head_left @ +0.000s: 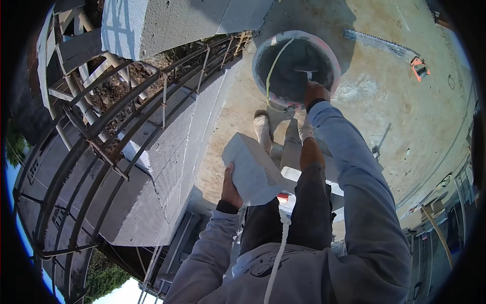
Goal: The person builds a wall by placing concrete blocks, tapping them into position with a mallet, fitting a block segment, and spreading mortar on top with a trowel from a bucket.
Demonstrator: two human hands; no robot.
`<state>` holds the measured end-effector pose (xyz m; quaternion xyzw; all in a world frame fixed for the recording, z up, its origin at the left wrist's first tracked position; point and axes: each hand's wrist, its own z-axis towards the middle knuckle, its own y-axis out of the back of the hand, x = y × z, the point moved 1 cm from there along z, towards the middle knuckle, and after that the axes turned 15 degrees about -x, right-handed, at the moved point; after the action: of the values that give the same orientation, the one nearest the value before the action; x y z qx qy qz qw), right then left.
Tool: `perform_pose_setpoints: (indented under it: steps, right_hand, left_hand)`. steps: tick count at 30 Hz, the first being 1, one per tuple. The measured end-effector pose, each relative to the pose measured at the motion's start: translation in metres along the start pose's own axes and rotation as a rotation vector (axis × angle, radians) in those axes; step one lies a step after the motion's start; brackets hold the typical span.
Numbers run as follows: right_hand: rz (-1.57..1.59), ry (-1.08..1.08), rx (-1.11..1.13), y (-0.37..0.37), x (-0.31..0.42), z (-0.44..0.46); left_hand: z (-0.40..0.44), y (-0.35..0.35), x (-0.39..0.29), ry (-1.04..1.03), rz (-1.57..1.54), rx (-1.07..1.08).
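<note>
My left hand (231,190) is closed on the side of a pale grey lightweight concrete block (253,169), held up in front of my legs. My right hand (317,94) reaches over the near rim of a round bucket (334,63) and grips a trowel (309,75). Only a little of the trowel shows, and its handle is mostly hidden by my fingers. Dark grey wet mortar (283,68) lies in the bucket. The bucket's thin yellowish handle (273,68) arches across its left part.
A low wall of pale blocks (177,137) runs along my left, with a steel rebar cage (93,134) beside it. More blockwork (187,25) stands ahead. A handsaw (382,43) with an orange handle lies on the dusty floor (374,101) at far right.
</note>
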<state>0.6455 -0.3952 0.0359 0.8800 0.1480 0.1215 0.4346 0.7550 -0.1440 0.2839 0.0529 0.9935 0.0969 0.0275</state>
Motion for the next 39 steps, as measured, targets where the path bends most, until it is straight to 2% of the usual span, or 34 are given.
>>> perform_pose_setpoints:
  steps: [2,5,8,11,12,16,22,25,29,30,33,34,37,39]
  right_hand:
    - [-0.028,0.040,0.181,-0.005,0.016,-0.011]
    - [-0.010,-0.063,0.229,-0.018,0.028,-0.019]
    - [-0.046,0.304,0.370,-0.030,0.022,-0.009]
    - [0.073,0.434,0.572,-0.004,0.015,-0.007]
    - [0.124,0.342,0.617,-0.025,0.009,-0.004]
    - [0.438,0.141,0.625,-0.048,-0.007,-0.023]
    - [0.422,0.136,0.504,-0.023,-0.007,-0.038]
    - [0.314,0.026,0.337,-0.012,0.005,-0.043]
    - [0.184,0.159,0.062,-0.038,0.027,-0.035]
    - [0.079,0.301,-0.116,-0.069,0.033,-0.034]
    - [-0.081,0.298,0.059,-0.088,0.053,-0.051]
    - [-0.263,0.363,0.076,-0.098,0.059,-0.060]
    - [-0.272,0.355,0.352,-0.069,0.060,-0.080]
    - [-0.352,0.397,0.400,-0.077,0.056,-0.079]
  left_hand:
    - [0.000,-0.004,0.000,-0.006,-0.054,0.009]
    - [0.004,-0.011,-0.002,-0.048,-0.057,0.027]
    - [0.006,-0.015,-0.006,-0.106,-0.023,0.028]
    - [0.005,-0.019,-0.009,-0.147,-0.011,0.012]
    - [0.005,-0.018,-0.008,-0.153,-0.017,0.018]
    - [0.007,-0.010,-0.005,-0.136,-0.019,0.050]
    - [0.004,0.010,-0.003,-0.127,0.071,-0.025]
    - [0.016,0.019,-0.003,-0.130,0.134,-0.032]
    - [0.027,0.018,-0.003,-0.152,0.215,-0.087]
    - [0.029,0.020,-0.002,-0.146,0.225,-0.089]
    - [0.034,0.022,-0.002,-0.160,0.256,-0.087]
    - [0.034,0.024,-0.004,-0.169,0.266,-0.088]
    - [0.043,0.046,-0.009,-0.202,0.390,-0.144]
    - [0.045,0.057,-0.013,-0.214,0.455,-0.154]
